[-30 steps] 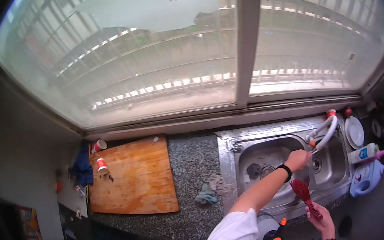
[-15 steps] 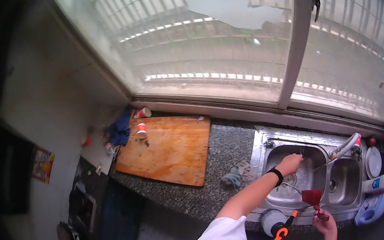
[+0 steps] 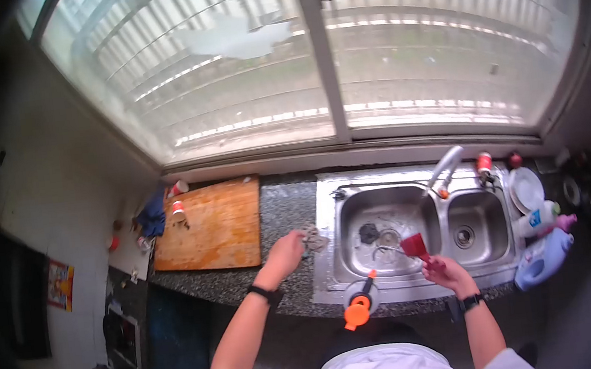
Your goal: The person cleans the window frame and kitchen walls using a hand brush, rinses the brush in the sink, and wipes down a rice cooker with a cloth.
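My left hand [image 3: 285, 253] is over the counter left of the sink, fingers closed on the edge of a crumpled grey cloth [image 3: 315, 239]. In my right hand [image 3: 449, 273] is the handle of a red tool [image 3: 414, 245] with a broad flat head, held above the front of the steel sink [image 3: 328, 243]. A dark scrubber-like lump [image 3: 368, 233] lies in the larger left basin, near the drain. At the sink's front edge, close to my body, stands a spray bottle with an orange-and-black head [image 3: 357, 311].
A wooden cutting board [image 3: 206, 235] lies on the left, with a red-and-white cup [image 3: 179, 211] on it. The faucet [image 3: 447, 167] rises behind the sink. White plates [image 3: 526, 191] and detergent bottles [image 3: 541, 258] stand on the right.
My left hand has moved out of the large basin, leftward to the cloth on the counter. My right hand still holds the red tool. The view has turned to the right.
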Tool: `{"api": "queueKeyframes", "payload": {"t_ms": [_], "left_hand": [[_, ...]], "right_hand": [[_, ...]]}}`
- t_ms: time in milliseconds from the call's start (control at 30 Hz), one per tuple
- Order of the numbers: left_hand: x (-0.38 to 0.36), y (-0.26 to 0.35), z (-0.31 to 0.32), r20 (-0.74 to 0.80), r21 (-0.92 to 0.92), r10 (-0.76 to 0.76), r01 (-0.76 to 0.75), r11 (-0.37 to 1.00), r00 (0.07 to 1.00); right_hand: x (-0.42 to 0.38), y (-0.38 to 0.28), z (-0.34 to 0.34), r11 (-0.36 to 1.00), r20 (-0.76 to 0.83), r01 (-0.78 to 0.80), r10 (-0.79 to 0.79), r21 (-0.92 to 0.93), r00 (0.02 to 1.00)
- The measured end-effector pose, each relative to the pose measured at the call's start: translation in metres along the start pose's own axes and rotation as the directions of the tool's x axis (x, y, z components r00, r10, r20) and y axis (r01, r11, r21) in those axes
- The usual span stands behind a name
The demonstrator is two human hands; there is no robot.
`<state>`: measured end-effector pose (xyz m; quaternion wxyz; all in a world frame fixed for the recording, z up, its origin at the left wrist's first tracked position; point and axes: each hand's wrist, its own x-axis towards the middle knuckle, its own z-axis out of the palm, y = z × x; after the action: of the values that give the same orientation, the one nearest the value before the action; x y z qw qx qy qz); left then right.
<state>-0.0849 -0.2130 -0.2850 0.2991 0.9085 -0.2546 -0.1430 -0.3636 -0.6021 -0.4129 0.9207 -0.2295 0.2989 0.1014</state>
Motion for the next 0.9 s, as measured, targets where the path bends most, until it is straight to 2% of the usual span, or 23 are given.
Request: {"api": "queueKeyframes", "payload": {"t_ms": [33,67,100,133,167,200,267,333,367,433,467,500,533,567,600,633,667,700,767,833,900], "left_hand": [[-0.012,-0.001,0.0,0.02,-0.112,-0.016,0.019,0.994,1.0],[-0.027,0.012,-0.003,0.036,-0.149,-0.019,0.024,0.989,0.999],[-0.043,0.029,-0.004,0.052,-0.145,-0.014,0.021,0.989,0.999],[-0.058,0.047,-0.009,0.122,-0.176,-0.071,0.092,0.98,0.99],[-0.07,0.06,-0.015,0.191,-0.197,-0.125,0.163,0.967,0.974],[-0.081,0.07,-0.019,0.198,-0.183,-0.126,0.163,0.97,0.972],[-0.106,0.08,-0.017,0.283,-0.288,-0.141,0.224,0.931,0.949],[-0.124,0.074,-0.01,0.33,-0.323,-0.168,0.278,0.904,0.929],[-0.132,0.07,-0.005,0.371,-0.36,-0.191,0.33,0.872,0.909],[-0.146,0.06,0.008,0.467,-0.287,-0.14,0.3,0.91,0.873],[-0.15,0.061,0.009,0.577,-0.243,-0.154,0.349,0.905,0.802],[-0.153,0.058,0.016,0.644,-0.282,-0.106,0.363,0.888,0.758],[-0.156,0.053,0.027,0.686,-0.321,-0.066,0.383,0.866,0.724],[-0.156,0.059,0.035,0.697,-0.388,0.012,0.362,0.848,0.717],[-0.153,0.088,0.026,0.695,-0.368,0.016,0.336,0.867,0.719],[-0.153,0.097,0.031,0.626,-0.41,0.041,0.283,0.867,0.779],[-0.149,0.103,0.035,0.618,-0.277,-0.017,0.238,0.931,0.786],[-0.143,0.106,0.041,0.616,-0.137,-0.07,0.195,0.971,0.785],[-0.143,0.103,0.065,0.423,0.05,-0.144,0.136,0.989,0.894],[-0.142,0.096,0.085,0.367,0.105,-0.197,0.17,0.98,0.909],[-0.142,0.096,0.092,0.329,0.148,-0.228,0.189,0.971,0.916]], "right_hand": [[0.003,-0.013,0.007,0.998,-0.042,-0.032,0.03,-0.055,0.999],[0.016,-0.022,-0.002,0.998,0.034,-0.04,0.041,-0.038,0.999],[0.026,-0.033,-0.004,0.995,0.028,-0.076,0.078,-0.066,0.997],[0.038,-0.042,-0.004,0.988,-0.049,-0.089,0.084,-0.125,0.995],[0.051,-0.05,-0.003,0.99,-0.045,-0.087,0.083,-0.113,0.996],[0.064,-0.058,-0.002,0.984,-0.049,-0.11,0.104,-0.141,0.993],[0.085,-0.068,0.0,0.977,-0.055,-0.139,0.131,-0.165,0.99],[0.096,-0.078,0.007,0.994,-0.005,-0.105,0.105,0.011,0.994],[0.098,-0.083,0.011,0.995,-0.003,-0.095,0.095,0.018,0.996],[0.106,-0.088,0.016,0.998,-0.092,-0.065,0.062,-0.025,0.994],[0.114,-0.093,0.009,0.993,-0.035,-0.098,0.1,0.062,0.994],[0.121,-0.099,0.001,0.997,0.047,-0.068,0.067,0.025,0.997],[0.137,-0.104,-0.014,0.982,0.11,-0.098,0.081,0.159,0.991],[0.144,-0.111,-0.022,0.982,0.141,-0.054,0.029,0.181,0.99],[0.161,-0.125,-0.039,0.981,0.234,-0.135,0.099,0.142,0.967],[0.157,-0.137,-0.038,0.98,0.271,-0.112,0.064,0.164,0.961],[0.158,-0.144,-0.04,0.983,0.015,0.003,-0.005,0.183,1.0],[0.162,-0.157,-0.05,0.977,0.042,0.054,-0.064,0.208,0.997],[0.177,-0.176,-0.068,0.971,0.068,0.105,-0.122,0.214,0.99],[0.169,-0.176,-0.057,0.974,-0.012,0.108,-0.107,0.199,0.994],[0.166,-0.17,-0.053,0.958,-0.024,0.147,-0.146,0.245,0.989]]}}
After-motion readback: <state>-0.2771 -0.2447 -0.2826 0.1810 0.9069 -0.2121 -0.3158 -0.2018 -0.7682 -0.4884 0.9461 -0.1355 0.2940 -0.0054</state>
